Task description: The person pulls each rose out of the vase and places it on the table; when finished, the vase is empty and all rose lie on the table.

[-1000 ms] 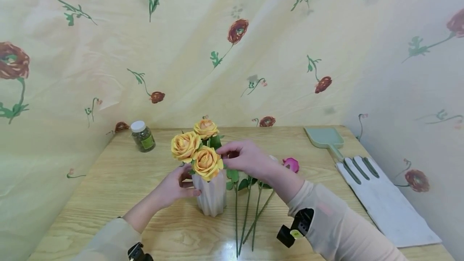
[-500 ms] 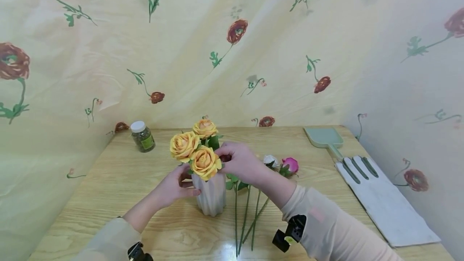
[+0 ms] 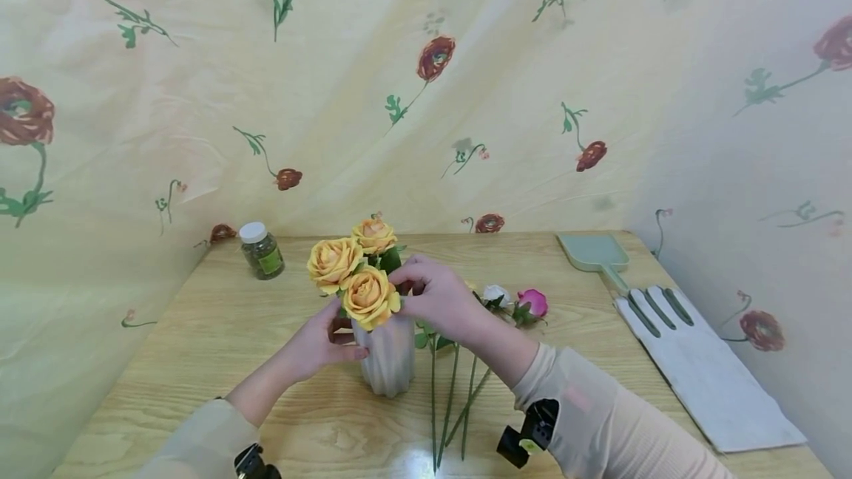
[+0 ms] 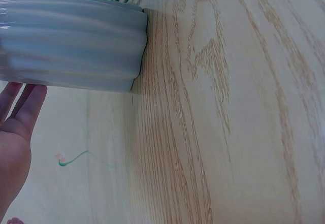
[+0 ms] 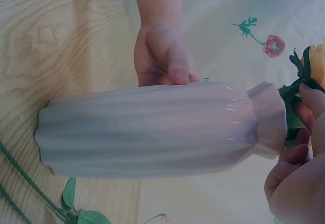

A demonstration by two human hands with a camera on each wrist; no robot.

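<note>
Green flower stems [image 3: 434,405] lie loose on a wood-grain table [image 3: 319,431], beside an upright, fluted pale vase [image 3: 388,364]. A person's left hand [image 3: 328,342] grips the vase's side between thumb and fingers, while the right hand [image 3: 438,298], fingers clamped together, pinches the yellow roses [image 3: 370,297] below the blooms at the vase's mouth. Beyond lie a white rose [image 3: 495,294] and a magenta bloom [image 3: 532,303]; farther back, a white-lidded jar [image 3: 262,256] and a dustpan [image 3: 594,251] sit before a floral cloth [image 3: 333,102].

- In white fluted vase [image 3: 389,361]: yellow ruffled roses [image 3: 370,298].
- Right of vase, on table: thin green stems [image 3: 433,405].
- Behind left: round white-capped jar [image 3: 262,253].
- Behind right: pale-green flat dustpan [image 3: 594,251].
</note>
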